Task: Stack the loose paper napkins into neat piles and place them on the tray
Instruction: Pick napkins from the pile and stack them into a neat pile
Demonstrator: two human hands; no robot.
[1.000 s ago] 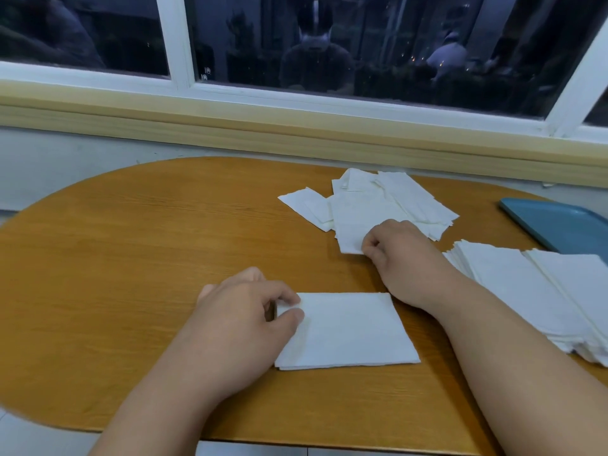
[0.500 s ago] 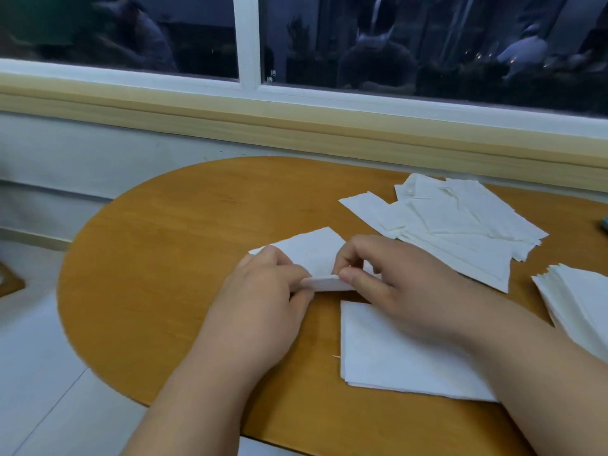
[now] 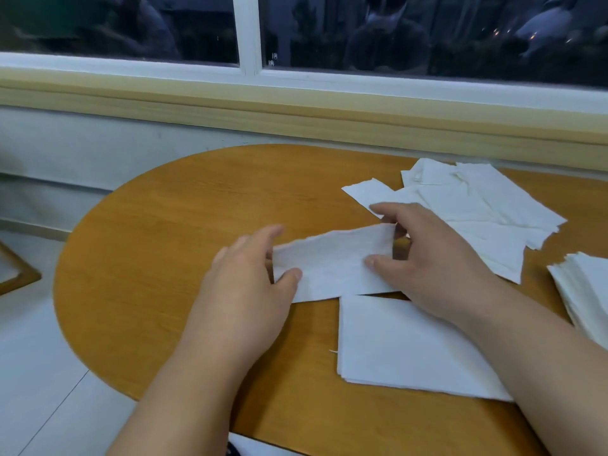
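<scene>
**Inspector:** Step in hand?

**Assistant:** One napkin (image 3: 332,261) is being squared for stacking. The left hand (image 3: 250,291) pinches its left end between thumb and curled fingers, and the right hand (image 3: 437,268) pinches the right end the same way. The sheet is stretched between them, low over the table (image 3: 197,209). Its near edge overlaps the far edge of the small pile (image 3: 404,357).

**Inspector:** Next move?

**Assistant:** In my judgement, lay it flat on that pile with corners matched. That calls for a short shift toward the body and to the right, then both hands let go.

**Inspector:** Remaining stock?

**Assistant:** A loose heap (image 3: 477,205) lies untidy just behind the right hand. A thicker stack (image 3: 585,291) sits at the right border, partly cut off. The tray is not in view.

**Inspector:** Edges and room?

**Assistant:** The right forearm crosses the small pile, which lies toward the table's front edge, so a careless drag could slide it off. Bare wood on the left gives ample working room. The wall (image 3: 98,153) closes the far side.
</scene>
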